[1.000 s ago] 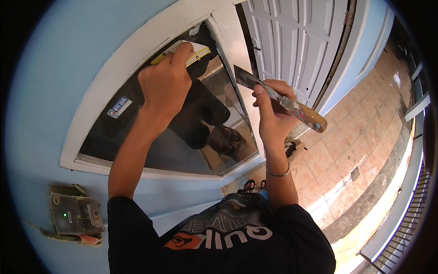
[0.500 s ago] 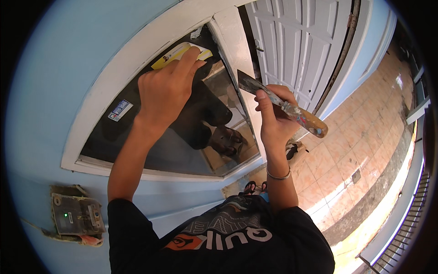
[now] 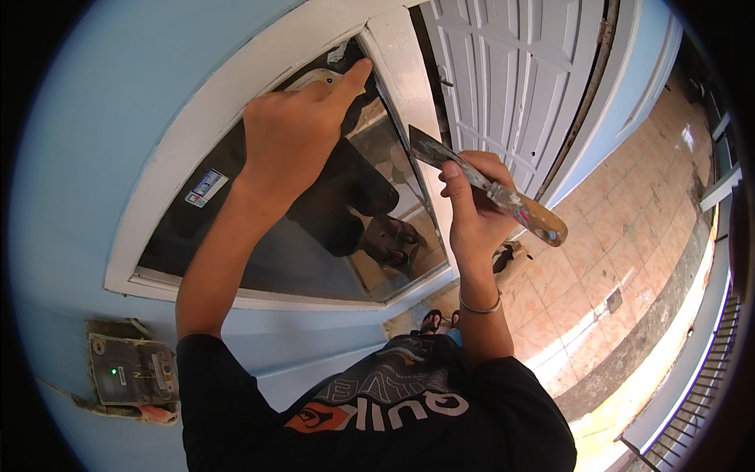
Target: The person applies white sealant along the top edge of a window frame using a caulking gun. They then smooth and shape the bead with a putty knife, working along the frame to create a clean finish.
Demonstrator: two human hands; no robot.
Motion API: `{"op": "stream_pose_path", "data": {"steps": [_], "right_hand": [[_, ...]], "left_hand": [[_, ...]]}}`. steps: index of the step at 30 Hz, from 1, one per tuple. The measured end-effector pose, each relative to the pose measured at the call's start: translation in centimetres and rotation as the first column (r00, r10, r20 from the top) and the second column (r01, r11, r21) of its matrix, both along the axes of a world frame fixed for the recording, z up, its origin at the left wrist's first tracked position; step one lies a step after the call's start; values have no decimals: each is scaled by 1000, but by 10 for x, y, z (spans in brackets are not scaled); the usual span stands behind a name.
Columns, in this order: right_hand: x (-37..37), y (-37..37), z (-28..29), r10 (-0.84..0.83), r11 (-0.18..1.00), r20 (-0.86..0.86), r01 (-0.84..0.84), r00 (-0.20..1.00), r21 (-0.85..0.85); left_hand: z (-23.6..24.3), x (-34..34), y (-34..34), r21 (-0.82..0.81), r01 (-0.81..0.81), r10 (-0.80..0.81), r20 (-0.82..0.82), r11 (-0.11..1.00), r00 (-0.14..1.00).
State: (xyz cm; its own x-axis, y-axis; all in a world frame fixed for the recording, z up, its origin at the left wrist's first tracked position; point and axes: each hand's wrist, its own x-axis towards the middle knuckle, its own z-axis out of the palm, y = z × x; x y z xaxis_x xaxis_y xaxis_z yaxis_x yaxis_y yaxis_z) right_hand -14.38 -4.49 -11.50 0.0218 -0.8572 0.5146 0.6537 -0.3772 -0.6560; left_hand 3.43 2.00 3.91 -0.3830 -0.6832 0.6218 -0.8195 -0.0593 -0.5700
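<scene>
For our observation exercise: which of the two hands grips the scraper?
The right hand grips the scraper; the left hand, index finger extended, is at the window.

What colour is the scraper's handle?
The scraper handle is brown with red and light-blue marks; the head view shows it best.

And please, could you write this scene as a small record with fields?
Left hand: forefinger extended, in front of window; contact unclear
Right hand: holds scraper, blade pointing up-left
Near left hand: pale card, partly hidden
On window: small label
Right of window: panelled door
Wall: light blue
Lower left: box, green light
</scene>
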Motion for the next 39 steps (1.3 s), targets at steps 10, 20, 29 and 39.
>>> {"op": "stream_pose_path", "data": {"steps": [10, 20, 29, 39], "right_hand": [[0, 7, -3, -4, 1000, 7, 4, 1000, 12], [25, 2, 14, -309, 931, -192, 255, 932, -263], [74, -9, 36, -452, 833, -123, 370, 883, -411], [93, -5, 32, -647, 641, -51, 507, 761, -576]], "left_hand": [[-6, 16, 6, -23, 56, -54, 99, 998, 994], [-5, 30, 44, 15, 60, -61, 93, 998, 994], [-12, 17, 51, -76, 89, -101, -183, 993, 978], [-93, 23, 112, -454, 176, -364, -369, 873, 855]]}}
